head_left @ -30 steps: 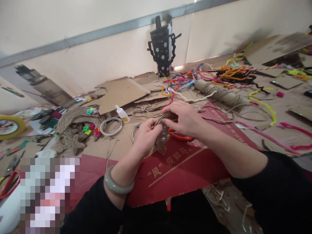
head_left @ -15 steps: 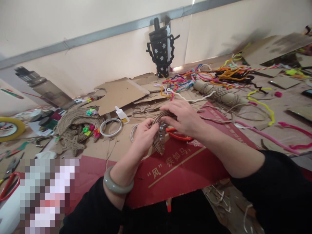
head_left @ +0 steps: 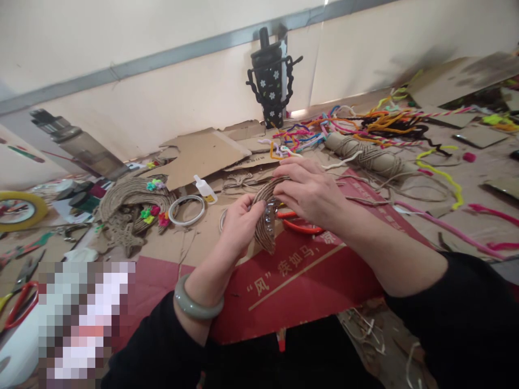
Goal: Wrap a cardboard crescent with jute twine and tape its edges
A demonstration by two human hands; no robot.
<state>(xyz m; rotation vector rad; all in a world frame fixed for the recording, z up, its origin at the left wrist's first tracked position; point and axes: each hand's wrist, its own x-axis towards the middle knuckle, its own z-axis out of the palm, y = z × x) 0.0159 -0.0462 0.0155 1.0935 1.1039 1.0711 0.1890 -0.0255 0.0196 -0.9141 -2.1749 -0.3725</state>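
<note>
Between my hands is a curved piece covered in rows of brown twine (head_left: 265, 235), with a shiny clear strip along its inner edge. My left hand (head_left: 240, 222) pinches its left side, thumb on the front. My right hand (head_left: 306, 189) is closed over its upper right end, and the fingers hide that part. Just behind my right hand lie orange-red scissor handles (head_left: 302, 226), partly covered. A red cardboard sheet (head_left: 308, 292) with printed characters lies under my hands. To the left are a white glue bottle (head_left: 205, 189) and a pale ring of tape (head_left: 186, 210).
A twine arch with colourful flowers (head_left: 121, 202) and a twine starfish (head_left: 127, 233) lie left. A twine roll (head_left: 373, 154) and tangled pipe cleaners (head_left: 385, 127) lie right. A black flowered tumbler (head_left: 271, 81) stands at the back. Pliers (head_left: 28, 270) lie far left.
My right hand's fingers have shifted slightly along the top of the twine piece. My left hand keeps its pinch. The whole view has moved a little.
</note>
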